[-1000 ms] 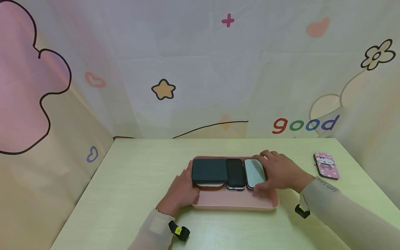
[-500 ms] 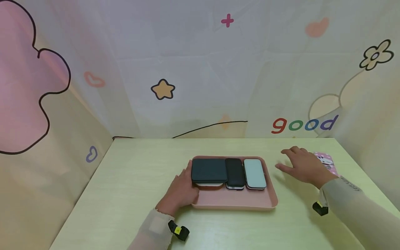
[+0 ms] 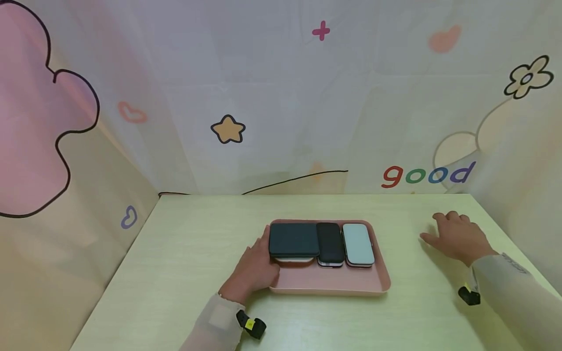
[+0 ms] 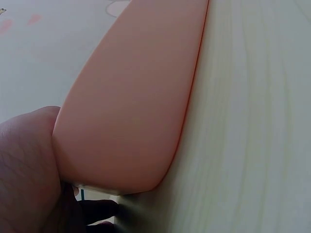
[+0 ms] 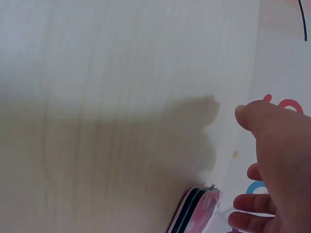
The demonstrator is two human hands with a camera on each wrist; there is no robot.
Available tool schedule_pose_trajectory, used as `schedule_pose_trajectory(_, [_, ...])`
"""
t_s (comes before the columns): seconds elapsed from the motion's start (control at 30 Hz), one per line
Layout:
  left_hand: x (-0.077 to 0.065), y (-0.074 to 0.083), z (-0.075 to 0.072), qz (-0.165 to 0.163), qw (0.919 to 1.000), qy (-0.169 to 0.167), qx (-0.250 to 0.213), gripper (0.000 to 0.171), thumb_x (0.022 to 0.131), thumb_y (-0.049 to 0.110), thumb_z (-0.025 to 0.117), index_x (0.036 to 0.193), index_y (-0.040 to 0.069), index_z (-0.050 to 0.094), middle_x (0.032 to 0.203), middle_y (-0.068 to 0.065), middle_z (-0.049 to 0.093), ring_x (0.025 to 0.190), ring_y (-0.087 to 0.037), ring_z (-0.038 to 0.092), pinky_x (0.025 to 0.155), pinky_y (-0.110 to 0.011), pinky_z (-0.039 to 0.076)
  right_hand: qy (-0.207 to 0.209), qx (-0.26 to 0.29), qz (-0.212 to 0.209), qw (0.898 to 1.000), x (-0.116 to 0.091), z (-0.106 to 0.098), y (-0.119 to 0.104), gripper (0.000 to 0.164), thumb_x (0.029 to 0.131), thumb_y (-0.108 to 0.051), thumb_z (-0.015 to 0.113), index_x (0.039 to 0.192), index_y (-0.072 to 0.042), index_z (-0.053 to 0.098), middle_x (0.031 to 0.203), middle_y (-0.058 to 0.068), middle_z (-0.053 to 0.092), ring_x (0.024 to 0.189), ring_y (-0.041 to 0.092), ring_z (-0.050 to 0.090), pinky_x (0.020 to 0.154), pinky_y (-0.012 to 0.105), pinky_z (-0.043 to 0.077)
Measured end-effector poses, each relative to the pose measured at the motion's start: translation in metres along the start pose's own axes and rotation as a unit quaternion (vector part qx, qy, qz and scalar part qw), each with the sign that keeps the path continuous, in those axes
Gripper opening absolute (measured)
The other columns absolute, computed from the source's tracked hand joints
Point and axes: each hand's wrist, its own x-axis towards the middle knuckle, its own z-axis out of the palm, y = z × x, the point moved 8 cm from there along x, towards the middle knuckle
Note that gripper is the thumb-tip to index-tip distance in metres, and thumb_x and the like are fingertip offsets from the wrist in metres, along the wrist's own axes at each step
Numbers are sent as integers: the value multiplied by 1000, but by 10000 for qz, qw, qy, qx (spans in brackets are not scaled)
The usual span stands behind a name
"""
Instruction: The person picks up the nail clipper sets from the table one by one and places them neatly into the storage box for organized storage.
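My left hand [image 3: 253,267] grips the left side of a pink tray [image 3: 329,282], thumb by the front corner; the left wrist view shows the tray's outer wall [image 4: 126,97] against it. In the tray lie a dark teal flat case [image 3: 294,239] over something white, a black flat case [image 3: 331,243] and a pale blue one [image 3: 358,243]. To the right, my right hand [image 3: 461,239] hovers over the table, fingers spread and holding nothing. A pink printed flat case with dark edges [image 5: 201,211] lies under it in the right wrist view, hidden by the hand in the head view.
The pale wooden table [image 3: 193,253] ends at a printed cloth backdrop [image 3: 281,97], which also hangs along both sides. The tray stands near the middle of the table, its front strip bare.
My right hand has left the pale blue case and the tray and moved right, covering the pink printed case. The left hand and the tray have stayed put.
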Motion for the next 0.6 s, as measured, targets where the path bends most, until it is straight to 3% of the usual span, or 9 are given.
schedule_pose_trajectory(0.27, [1,0,0,12,10000,44,-14,90,78,22,54,151,12,2,148,-11,33,134,-25,35,110,-50,21,-318,123,599,9976,-2,13,25,95,80,-65,53,128,15,34,113,42,41,94,55,41,74,67,38])
schedule_pose_trajectory(0.4, [1,1,-1,44,10000,79,11,89,79,21,54,151,11,3,148,-11,33,134,-25,35,110,-51,21,-490,164,729,9960,-3,16,32,97,81,-67,50,126,17,32,109,43,41,90,54,43,69,65,40])
schedule_pose_trajectory(0.6, [1,1,-1,7,10000,50,-3,89,79,22,54,151,12,2,148,-10,33,134,-24,35,111,-50,21,-788,250,900,9925,-1,24,42,101,82,-69,47,128,19,28,114,47,37,95,60,39,72,69,39])
